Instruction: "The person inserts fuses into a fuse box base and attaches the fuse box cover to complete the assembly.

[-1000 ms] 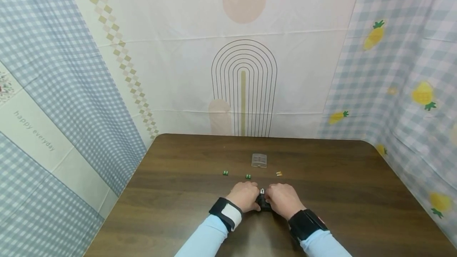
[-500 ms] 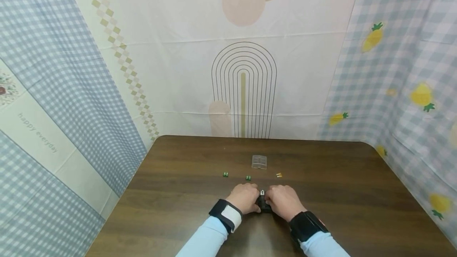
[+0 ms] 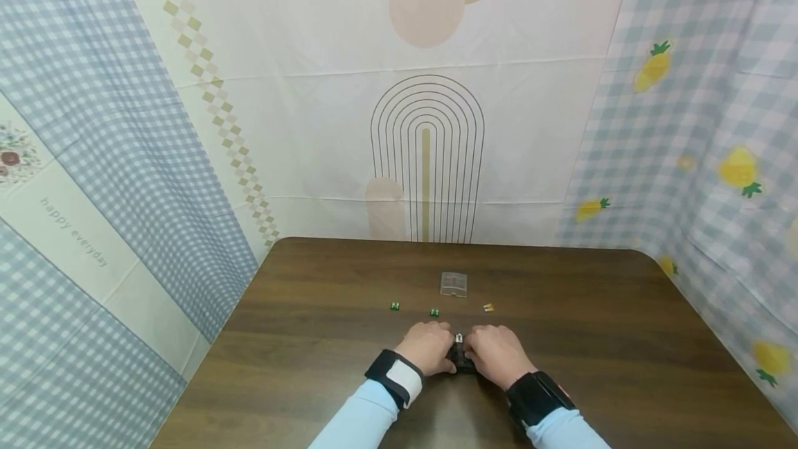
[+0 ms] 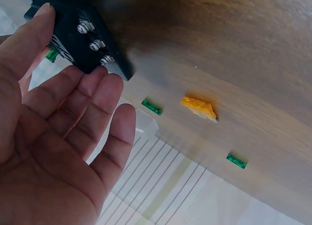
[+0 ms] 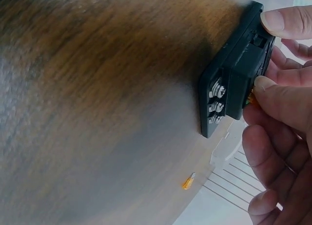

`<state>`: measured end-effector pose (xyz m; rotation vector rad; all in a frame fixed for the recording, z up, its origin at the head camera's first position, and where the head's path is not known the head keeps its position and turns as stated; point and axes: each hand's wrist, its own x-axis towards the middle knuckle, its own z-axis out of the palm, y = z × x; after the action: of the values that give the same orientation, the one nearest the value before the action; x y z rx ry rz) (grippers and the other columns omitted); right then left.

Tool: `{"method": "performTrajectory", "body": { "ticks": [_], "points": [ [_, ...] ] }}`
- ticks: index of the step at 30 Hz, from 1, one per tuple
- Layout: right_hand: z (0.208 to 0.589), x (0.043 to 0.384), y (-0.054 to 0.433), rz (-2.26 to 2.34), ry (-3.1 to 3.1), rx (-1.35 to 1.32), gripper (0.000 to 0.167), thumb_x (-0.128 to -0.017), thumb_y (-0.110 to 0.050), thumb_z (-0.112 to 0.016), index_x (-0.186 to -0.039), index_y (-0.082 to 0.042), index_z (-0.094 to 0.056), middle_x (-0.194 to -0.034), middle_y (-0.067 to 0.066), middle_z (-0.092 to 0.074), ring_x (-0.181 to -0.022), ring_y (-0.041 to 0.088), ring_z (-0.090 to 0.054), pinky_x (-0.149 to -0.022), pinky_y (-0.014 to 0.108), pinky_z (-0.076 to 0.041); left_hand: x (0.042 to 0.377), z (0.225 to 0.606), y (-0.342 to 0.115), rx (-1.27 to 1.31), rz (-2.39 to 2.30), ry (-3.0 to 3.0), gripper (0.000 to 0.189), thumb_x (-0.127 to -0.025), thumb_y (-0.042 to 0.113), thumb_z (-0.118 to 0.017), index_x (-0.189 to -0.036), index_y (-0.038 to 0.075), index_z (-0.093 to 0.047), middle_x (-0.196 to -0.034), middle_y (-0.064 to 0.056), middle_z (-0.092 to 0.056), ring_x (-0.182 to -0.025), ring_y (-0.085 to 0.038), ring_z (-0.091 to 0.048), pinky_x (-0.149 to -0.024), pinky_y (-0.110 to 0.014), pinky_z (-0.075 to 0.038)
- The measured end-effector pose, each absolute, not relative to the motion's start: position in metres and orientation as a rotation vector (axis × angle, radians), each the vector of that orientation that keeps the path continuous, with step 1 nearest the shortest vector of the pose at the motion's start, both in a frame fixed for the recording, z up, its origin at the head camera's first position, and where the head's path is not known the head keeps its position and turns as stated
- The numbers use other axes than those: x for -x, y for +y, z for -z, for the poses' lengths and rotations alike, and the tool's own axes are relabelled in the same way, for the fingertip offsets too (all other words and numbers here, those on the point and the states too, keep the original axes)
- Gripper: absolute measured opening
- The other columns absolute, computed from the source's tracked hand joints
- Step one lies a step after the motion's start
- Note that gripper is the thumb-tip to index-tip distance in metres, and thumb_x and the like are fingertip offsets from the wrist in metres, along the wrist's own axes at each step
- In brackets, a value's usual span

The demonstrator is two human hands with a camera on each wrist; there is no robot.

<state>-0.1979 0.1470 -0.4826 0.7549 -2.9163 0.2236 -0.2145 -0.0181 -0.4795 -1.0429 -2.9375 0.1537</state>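
My left hand [image 3: 427,348] grips the left side of a black fuse box [image 3: 460,359] close over the table, thumb [image 4: 34,32] on its face. A row of silver screw terminals [image 5: 217,105] runs along one end of the box. From the other side my right hand [image 3: 496,350] pinches a small blade fuse [image 5: 251,97], orange and green at its visible edge, against the box's top; its fingertips hide most of it. A bit of green [image 4: 51,54] also shows beside the box in the left wrist view.
Beyond the hands lie two green blade fuses, one farther left [image 3: 395,305] and one nearer the middle [image 3: 434,312]. An orange-yellow fuse [image 3: 488,307] lies to the right. Behind them is a clear plastic cover [image 3: 454,284]. A patterned cloth [image 3: 312,130] hangs past the table's far edge.
Both hands stay at the fuse box with almost the same hold. The head view has tilted slightly, so the table sits a little lower in it.
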Motion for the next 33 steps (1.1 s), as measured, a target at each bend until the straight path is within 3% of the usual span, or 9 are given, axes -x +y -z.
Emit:
{"method": "performTrajectory", "body": {
  "ticks": [33],
  "points": [
    [0.4839, 0.1977, 0.1526, -0.307, -2.927, -0.746, 0.012, -0.079, -0.017, -0.081, -0.071, -0.020, -0.072, -0.068, -0.010, -0.057, -0.058, 0.009, -0.051, -0.056, 0.034, -0.042, 0.2122, 0.4760, -0.0181, 1.033, -0.140, -2.963, 0.036, -0.077, 0.049, -0.082, -0.090, 0.016, -0.076, -0.081, 0.005, -0.062, -0.077, -0.010, -0.059, -0.067, -0.028, -0.049]
  ]
}}
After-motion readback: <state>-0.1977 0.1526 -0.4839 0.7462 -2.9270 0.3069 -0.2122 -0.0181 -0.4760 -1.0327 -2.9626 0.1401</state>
